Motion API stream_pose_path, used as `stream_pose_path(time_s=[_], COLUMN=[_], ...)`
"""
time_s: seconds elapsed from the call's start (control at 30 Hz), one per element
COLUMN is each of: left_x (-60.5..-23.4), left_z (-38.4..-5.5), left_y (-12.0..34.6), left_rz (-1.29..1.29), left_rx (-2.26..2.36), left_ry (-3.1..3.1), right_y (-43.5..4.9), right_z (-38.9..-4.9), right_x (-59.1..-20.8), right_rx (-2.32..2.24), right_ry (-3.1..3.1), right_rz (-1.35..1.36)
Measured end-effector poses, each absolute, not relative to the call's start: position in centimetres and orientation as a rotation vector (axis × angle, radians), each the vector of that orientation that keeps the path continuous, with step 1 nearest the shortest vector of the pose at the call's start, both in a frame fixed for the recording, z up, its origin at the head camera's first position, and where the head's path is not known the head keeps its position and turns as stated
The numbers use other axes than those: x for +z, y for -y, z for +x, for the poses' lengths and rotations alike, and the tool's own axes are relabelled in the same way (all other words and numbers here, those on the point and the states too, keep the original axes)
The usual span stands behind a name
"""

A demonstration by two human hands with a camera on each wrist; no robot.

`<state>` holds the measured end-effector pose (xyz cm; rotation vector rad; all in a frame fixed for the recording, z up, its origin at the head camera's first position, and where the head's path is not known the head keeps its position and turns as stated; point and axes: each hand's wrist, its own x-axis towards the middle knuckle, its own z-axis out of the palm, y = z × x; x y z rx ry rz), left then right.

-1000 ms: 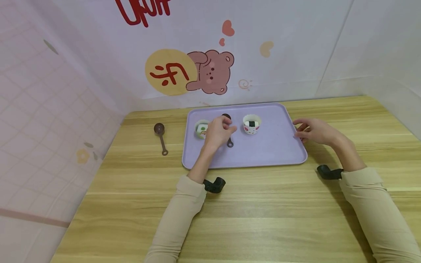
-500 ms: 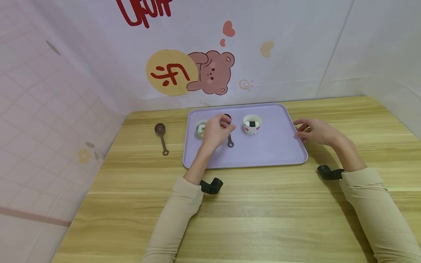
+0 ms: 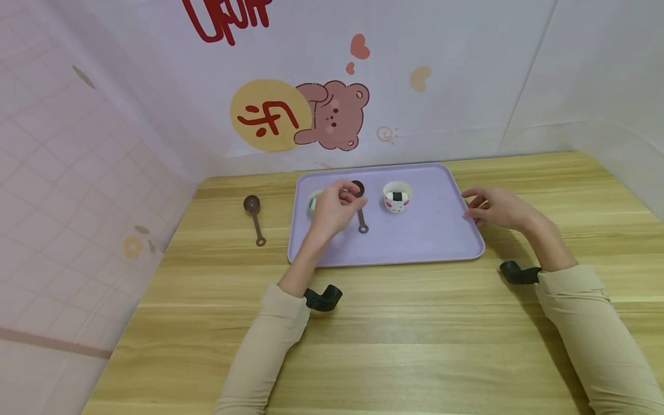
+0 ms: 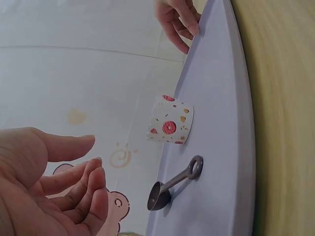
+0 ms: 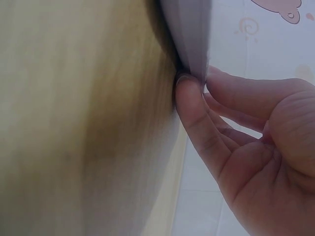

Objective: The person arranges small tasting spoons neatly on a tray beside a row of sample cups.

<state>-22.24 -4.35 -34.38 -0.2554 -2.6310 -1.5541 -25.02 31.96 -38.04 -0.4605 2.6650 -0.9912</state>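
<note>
My left hand hovers over the left part of a lilac tray, its fingers loosely bent around nothing. Below and beside it lies a brown measuring scoop, bowl toward the wall. A paper cup with red prints stands right of the scoop and holds a white piece with a black band. Another cup is mostly hidden behind the left hand. At the tray's right edge my right hand pinches the rim between thumb and finger, as the right wrist view shows.
A second brown scoop lies on the wooden table, left of the tray. Behind the tray rises a pale wall covering with a printed bear, and a similar covering closes the left side.
My left hand has drifted left and slightly toward me, uncovering more of the scoop and covering more of the left cup. The right hand and tray look unmoved.
</note>
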Motion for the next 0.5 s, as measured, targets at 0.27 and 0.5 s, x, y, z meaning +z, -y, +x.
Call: stream_pose_path(time_s=[0.27, 0.5], left_x=[-34.6, -34.5], left_z=[-22.2, -21.9], left_y=[5.9, 7.1], left_rz=[-0.199, -0.196], left_rx=[-1.537, -1.556], left_ry=[2.613, 2.575], right_y=[-31.8, -31.8], right_z=[-24.8, -24.7], right_x=[-37.9, -38.0], right_rx=[-0.994, -0.972], right_ry=[-2.667, -2.677], right_rz=[-0.469, -0.472])
